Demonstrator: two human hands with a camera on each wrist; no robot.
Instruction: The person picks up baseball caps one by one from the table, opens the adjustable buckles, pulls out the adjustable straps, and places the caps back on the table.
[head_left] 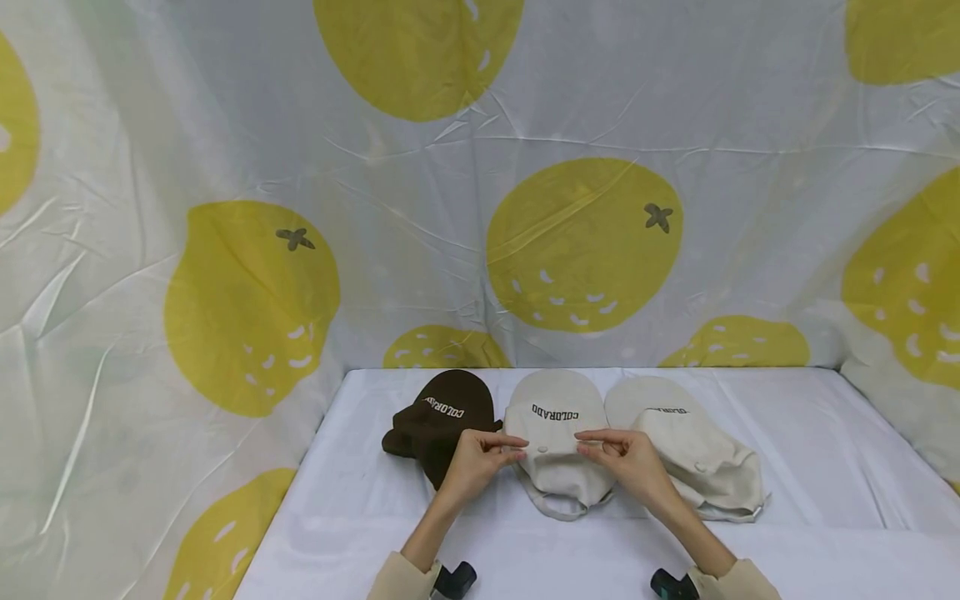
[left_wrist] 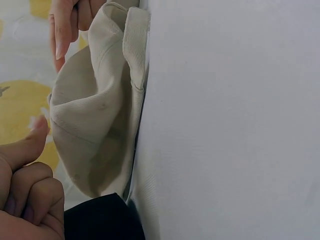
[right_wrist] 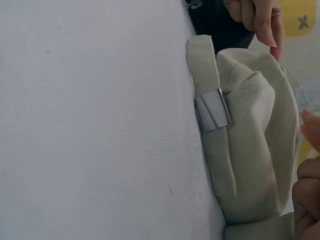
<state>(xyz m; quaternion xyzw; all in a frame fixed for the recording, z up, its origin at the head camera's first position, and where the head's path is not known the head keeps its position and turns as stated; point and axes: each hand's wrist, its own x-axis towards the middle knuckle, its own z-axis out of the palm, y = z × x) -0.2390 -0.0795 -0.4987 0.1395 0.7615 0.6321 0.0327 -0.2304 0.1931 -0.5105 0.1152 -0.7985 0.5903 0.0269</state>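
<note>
A cream cap (head_left: 558,429) marked COLORADO lies in the middle of a row of caps, its brim toward the far wall and its back strap toward me. My left hand (head_left: 480,458) is at the left side of its crown, and my right hand (head_left: 630,462) faces it from the right. On both hands the index finger and thumb reach inward at the crown while the other fingers bend. In the left wrist view the left thumb (left_wrist: 37,132) stands close beside the fabric. The strap's metal buckle (right_wrist: 214,110) shows in the right wrist view.
A dark brown cap (head_left: 453,408) lies to the left, its crown partly crumpled. On the right is another cream cap (head_left: 705,458), partly behind my right hand. All rest on a white-covered table (head_left: 810,467). A lemon-print curtain (head_left: 420,250) hangs behind.
</note>
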